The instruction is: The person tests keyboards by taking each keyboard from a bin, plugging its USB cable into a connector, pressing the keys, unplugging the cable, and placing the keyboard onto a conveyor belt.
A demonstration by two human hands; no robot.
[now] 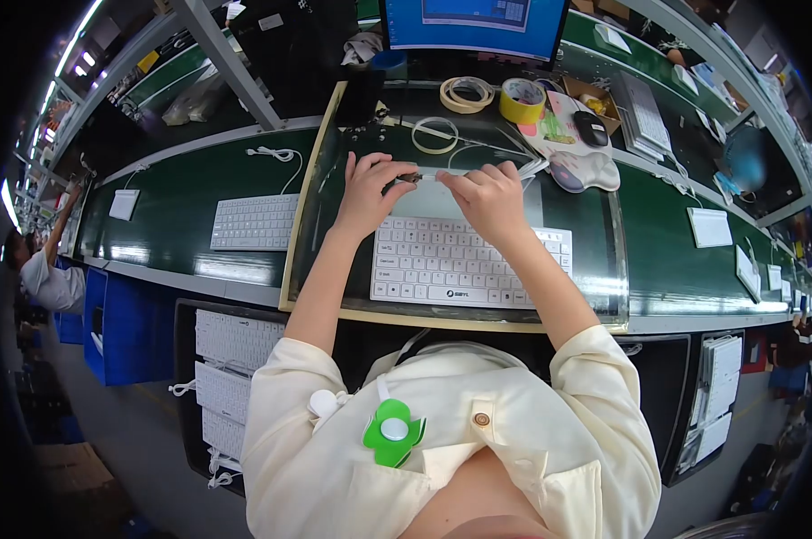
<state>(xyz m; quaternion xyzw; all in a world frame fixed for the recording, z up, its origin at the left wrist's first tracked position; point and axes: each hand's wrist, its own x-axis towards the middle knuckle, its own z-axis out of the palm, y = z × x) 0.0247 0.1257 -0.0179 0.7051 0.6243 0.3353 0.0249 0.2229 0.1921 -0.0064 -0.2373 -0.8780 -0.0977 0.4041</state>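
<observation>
Above a white keyboard (442,260), my two hands meet with a small gap between their fingertips. My left hand (365,193) pinches a small dark connector (409,178). My right hand (491,199) is closed on a white cable plug, whose silver metal end (429,177) points at the connector. Whether the plug touches or enters the connector I cannot tell. A bundle of white cable (533,169) shows just beyond the right hand. The keyboard lies flat on the framed glass-like work surface (334,283), under my wrists.
A monitor (478,27) stands at the back. Tape rolls (523,99), a black mouse (591,128) and a wrist-rest mouse pad (585,171) lie behind my right hand. Another keyboard (255,222) lies left on the green conveyor (181,193). More keyboards (230,337) fill a black bin. A person (51,278) is far left.
</observation>
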